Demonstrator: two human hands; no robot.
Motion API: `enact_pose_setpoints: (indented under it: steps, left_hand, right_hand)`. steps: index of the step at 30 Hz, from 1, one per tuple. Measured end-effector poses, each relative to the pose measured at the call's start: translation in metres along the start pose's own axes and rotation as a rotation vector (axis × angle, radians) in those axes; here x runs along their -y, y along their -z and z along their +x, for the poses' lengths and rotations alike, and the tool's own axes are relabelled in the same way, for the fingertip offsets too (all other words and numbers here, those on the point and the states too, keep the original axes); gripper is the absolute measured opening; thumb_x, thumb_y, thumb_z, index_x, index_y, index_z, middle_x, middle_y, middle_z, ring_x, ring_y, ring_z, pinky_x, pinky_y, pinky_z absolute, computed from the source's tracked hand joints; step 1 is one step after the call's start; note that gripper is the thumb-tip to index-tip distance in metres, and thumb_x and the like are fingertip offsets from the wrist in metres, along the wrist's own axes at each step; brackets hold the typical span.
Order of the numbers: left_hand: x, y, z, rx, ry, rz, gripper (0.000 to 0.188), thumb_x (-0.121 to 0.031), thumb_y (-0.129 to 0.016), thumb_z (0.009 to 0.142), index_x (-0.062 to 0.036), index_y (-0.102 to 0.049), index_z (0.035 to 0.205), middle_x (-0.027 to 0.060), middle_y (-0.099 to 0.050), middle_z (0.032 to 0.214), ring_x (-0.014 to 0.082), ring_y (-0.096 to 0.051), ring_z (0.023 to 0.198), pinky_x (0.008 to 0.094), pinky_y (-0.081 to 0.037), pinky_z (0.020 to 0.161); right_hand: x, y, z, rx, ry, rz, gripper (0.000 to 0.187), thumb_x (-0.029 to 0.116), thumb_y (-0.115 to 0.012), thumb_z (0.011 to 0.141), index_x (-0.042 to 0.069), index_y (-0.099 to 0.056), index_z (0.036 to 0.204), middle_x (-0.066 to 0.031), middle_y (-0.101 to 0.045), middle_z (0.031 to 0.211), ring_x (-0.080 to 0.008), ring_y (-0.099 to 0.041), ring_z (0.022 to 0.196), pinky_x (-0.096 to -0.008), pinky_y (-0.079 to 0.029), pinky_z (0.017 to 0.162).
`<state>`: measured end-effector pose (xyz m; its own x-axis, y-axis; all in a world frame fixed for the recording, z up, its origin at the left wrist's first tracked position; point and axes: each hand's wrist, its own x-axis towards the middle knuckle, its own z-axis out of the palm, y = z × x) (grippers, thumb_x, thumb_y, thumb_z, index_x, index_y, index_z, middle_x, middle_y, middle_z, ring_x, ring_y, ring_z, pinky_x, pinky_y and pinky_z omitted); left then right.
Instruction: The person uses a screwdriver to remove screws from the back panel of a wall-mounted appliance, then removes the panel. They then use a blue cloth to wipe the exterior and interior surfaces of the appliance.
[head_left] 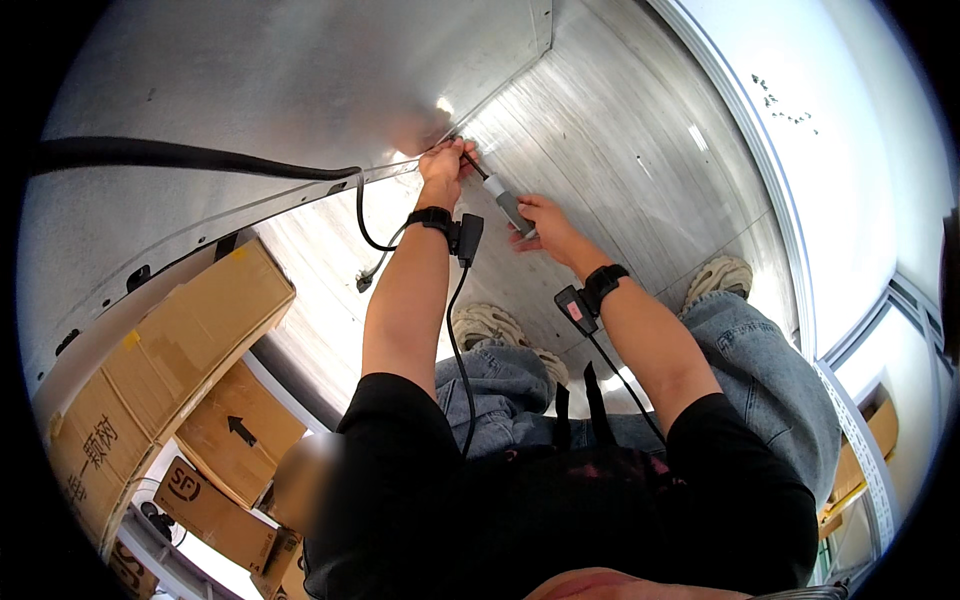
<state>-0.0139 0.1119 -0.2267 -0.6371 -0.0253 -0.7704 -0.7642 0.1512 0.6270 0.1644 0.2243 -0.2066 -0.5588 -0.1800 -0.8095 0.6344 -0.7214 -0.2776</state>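
A screwdriver (508,205) with a grey handle and a dark shaft is in my right hand (543,228), whose fingers wrap its handle end. Its shaft slants up and left to the lower edge of a big metal panel (300,80). There my left hand (443,165) is closed, its curled fingertips at the shaft's tip. What those fingers pinch is hidden. Below the panel edge, left of my left wrist, a black cord (361,210) hangs down, and a plug (364,282) lies on the floor.
A thick black hose (200,155) crosses the panel. Cardboard boxes (190,340) are stacked at the lower left. A white wall or door frame (740,110) runs along the right. My shoes (720,278) stand on grey plank flooring (640,180). Cables trail from both wrist straps.
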Motion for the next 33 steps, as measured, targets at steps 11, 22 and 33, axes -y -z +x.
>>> enact_pose_setpoints:
  steps: [11, 22, 33]
  left_hand:
    - [-0.004, 0.008, 0.007, 0.051, 0.046, 0.065, 0.007, -0.013, -0.064, 0.09, -0.0066, -0.064, 0.094, 0.0038, -0.069, 0.088, 0.0132, -0.063, 0.072, 0.027, -0.051, 0.063]
    - [-0.007, 0.009, 0.001, 0.057, 0.071, 0.09, 0.018, -0.011, -0.067, 0.087, -0.005, -0.061, 0.103, 0.0052, -0.068, 0.091, 0.016, -0.065, 0.077, 0.031, -0.053, 0.071]
    - [-0.005, 0.019, -0.002, 0.181, 0.048, 0.07, 0.024, -0.014, -0.065, 0.089, -0.0064, -0.057, 0.11, 0.0054, -0.068, 0.094, 0.0156, -0.065, 0.08, 0.0298, -0.054, 0.072]
  right_hand:
    - [-0.001, -0.005, -0.003, -0.007, 0.045, -0.136, 0.056, 0.013, -0.067, 0.085, -0.003, -0.041, 0.132, -0.0149, -0.057, 0.108, -0.0194, -0.062, 0.085, -0.0337, -0.056, 0.066]
    - [-0.016, -0.009, 0.007, -0.119, 0.298, -0.517, 0.063, 0.007, -0.072, 0.079, -0.001, -0.039, 0.131, -0.0141, -0.055, 0.107, -0.0171, -0.06, 0.078, -0.0297, -0.053, 0.058]
    - [-0.021, -0.004, 0.0, -0.213, 0.327, -0.531, 0.051, 0.01, -0.071, 0.082, 0.004, -0.044, 0.125, -0.0087, -0.057, 0.096, -0.0117, -0.052, 0.062, -0.0288, -0.044, 0.05]
